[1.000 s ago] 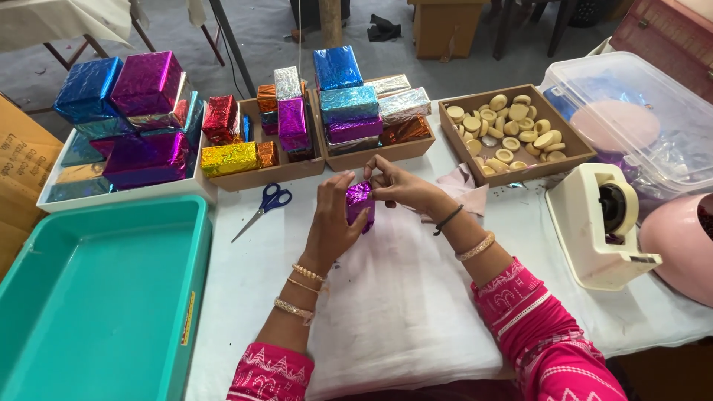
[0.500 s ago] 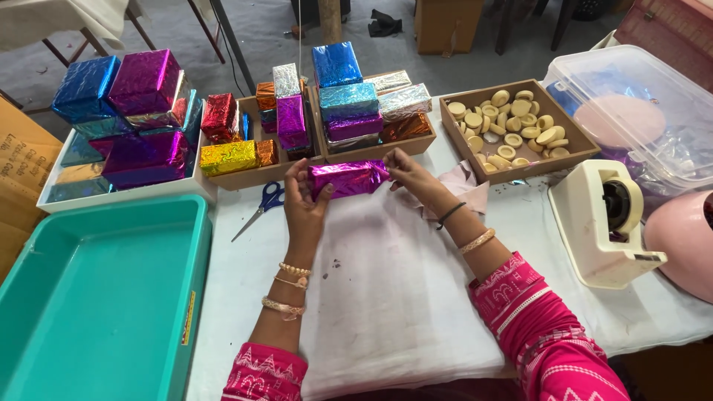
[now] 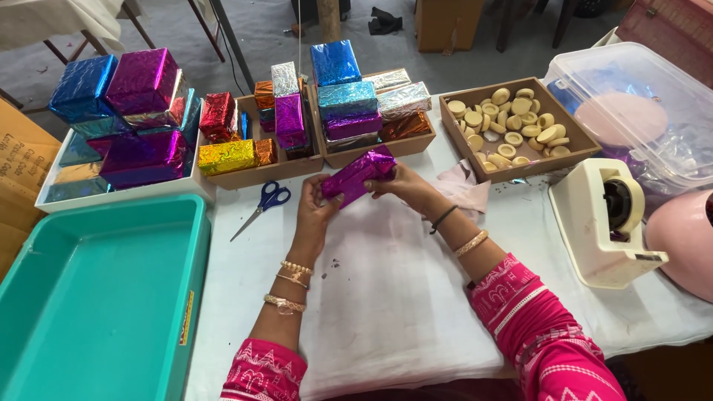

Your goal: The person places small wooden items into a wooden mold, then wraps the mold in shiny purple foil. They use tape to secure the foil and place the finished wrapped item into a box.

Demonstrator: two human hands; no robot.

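Clearly both hands are on the purple foil-wrapped packet [image 3: 358, 175], which is held tilted above the white cloth [image 3: 386, 297] on the bench [image 3: 245, 260], just in front of the wooden tray of wrapped boxes [image 3: 371, 100]. The left hand [image 3: 316, 212] is closed around the packet's lower end, thumb on top; the right hand [image 3: 405, 186] pinches the upper end, fingers folded over the foil there.

The scissors [image 3: 264, 204] lie apart to the left, and the tape dispenser [image 3: 605, 223] sits well off to the right, beyond the tray of pale round pieces [image 3: 512, 126].

The risk, as it looks, lies in the foil itself (thin and shiny, so likely slippery): a fold pinched only by fingertips could spring open if either hand eases off, and a hard squeeze could crease or tear the wrap. Since neither hand is free, reaching for tape would leave one end unheld, and the packet could drop onto the cloth.
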